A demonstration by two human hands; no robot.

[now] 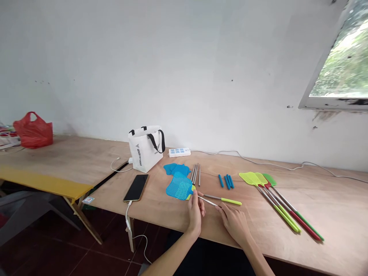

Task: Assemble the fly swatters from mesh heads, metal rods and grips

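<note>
Left grip [194, 209] pinches the blue swatter head [179, 186]; its metal rod [207, 201] runs rightward to the right grip [233, 219], whose fingertips rest loosely on it.

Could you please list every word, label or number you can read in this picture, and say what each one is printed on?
White tote bag: black vertical lettering and a small logo, too small to read surely.
White power strip: blue markings, unreadable.
Small sticker on the yellow bench leg: red mark, blurred.
Nothing else bears readable text.
</note>
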